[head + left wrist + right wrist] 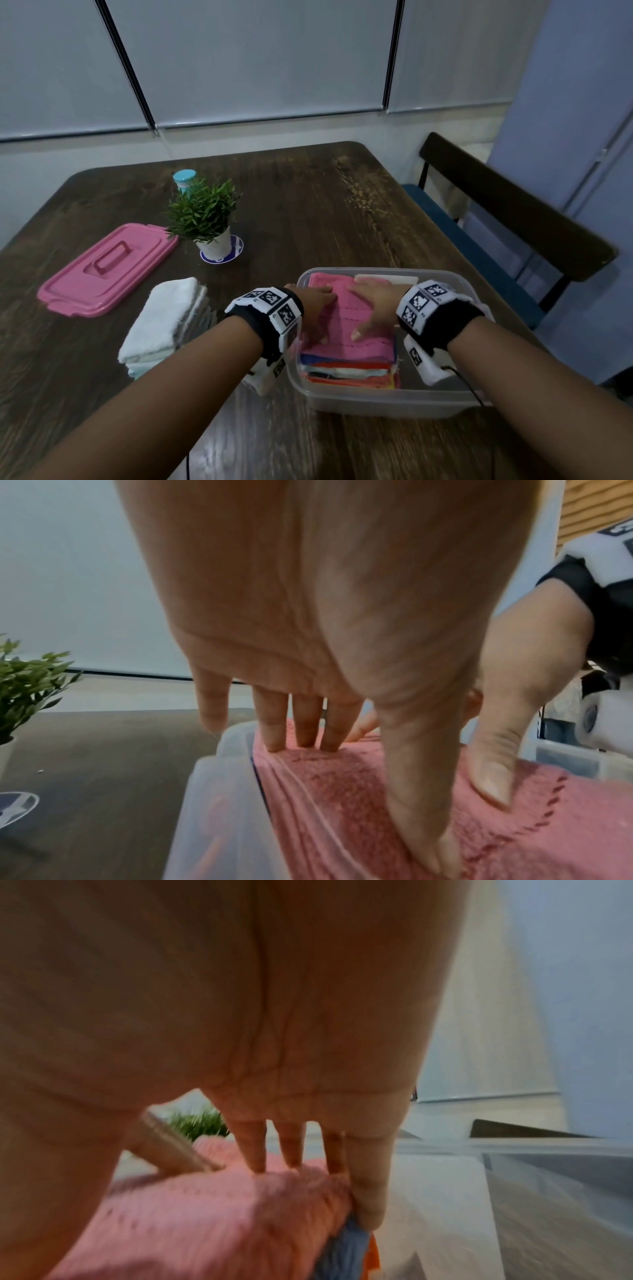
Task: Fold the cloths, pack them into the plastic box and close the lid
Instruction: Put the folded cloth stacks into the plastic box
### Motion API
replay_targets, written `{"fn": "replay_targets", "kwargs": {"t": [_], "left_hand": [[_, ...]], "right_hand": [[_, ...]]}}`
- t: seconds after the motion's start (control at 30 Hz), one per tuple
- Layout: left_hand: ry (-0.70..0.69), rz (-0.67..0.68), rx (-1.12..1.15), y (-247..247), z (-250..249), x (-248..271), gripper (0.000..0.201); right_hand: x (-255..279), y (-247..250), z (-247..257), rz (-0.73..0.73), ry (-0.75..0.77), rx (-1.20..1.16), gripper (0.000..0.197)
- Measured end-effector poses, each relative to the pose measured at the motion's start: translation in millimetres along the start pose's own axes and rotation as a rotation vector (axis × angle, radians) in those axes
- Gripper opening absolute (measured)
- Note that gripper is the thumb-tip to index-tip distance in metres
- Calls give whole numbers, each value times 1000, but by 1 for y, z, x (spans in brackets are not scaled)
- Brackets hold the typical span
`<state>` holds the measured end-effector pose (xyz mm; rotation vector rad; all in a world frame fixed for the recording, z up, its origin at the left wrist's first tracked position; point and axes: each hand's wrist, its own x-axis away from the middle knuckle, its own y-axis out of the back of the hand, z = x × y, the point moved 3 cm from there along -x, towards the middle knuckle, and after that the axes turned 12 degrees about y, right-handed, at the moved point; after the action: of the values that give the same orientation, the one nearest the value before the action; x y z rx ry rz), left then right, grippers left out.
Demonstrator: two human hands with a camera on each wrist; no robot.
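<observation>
Both hands, left hand [317, 301] and right hand [371, 305], press straight, slightly spread fingers on the pink cloth [346, 318] topping the stack inside the plastic box [376, 401]; right thumb seemingly flat. Lid [106, 270] lies apart.

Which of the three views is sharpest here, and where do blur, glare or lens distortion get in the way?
Head view: sharpest, dim light, wide-angle bending at the table edges, faint glare on the near wood. Left wrist: left hand fills the frame, pink cloth fairly crisp. Right wrist: softest, right hand and cloth smeared.
</observation>
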<state>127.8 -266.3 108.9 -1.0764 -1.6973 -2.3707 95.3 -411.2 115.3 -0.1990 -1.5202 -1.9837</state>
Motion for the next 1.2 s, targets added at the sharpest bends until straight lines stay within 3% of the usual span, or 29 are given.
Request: {"fn": "replay_targets", "kwargs": {"t": [0.1,0.2,0.27,0.43,0.6,0.67,0.77,0.9,0.97,1.07,1.1,1.2], "left_hand": [[-53,-104,116,7,3,9,82],[-99,-218,312,9,11,15,61],[-85,-269,392,6,21,19,61],[27,-456,587,-11,65,41,62],[243,-635,787,-37,134,82,59],[351,-645,850,-55,165,91,64],[508,-648,905,-90,206,95,55],[670,-576,988,-132,241,88,54],[721,-475,1070,-154,255,77,62],[738,-375,1234,-175,269,64,72],[743,-350,1285,-179,273,60,72],[769,-256,1379,-192,282,45,76]], "right_hand": [[10,22,-1,-144,-20,-161,83],[21,35,3,-228,-74,-124,72],[27,41,12,-285,-61,-111,68],[28,51,63,-422,88,-205,57],[-5,39,124,-394,194,-249,50],[-27,29,143,-359,210,-275,48],[-61,9,165,-292,194,-361,48],[-104,-17,191,-216,105,-533,60],[-125,-29,203,-174,33,-634,61],[-156,-47,209,-139,-73,-773,101],[-161,-50,212,-121,-101,-789,106],[-171,-56,218,-91,-167,-810,98]]}}
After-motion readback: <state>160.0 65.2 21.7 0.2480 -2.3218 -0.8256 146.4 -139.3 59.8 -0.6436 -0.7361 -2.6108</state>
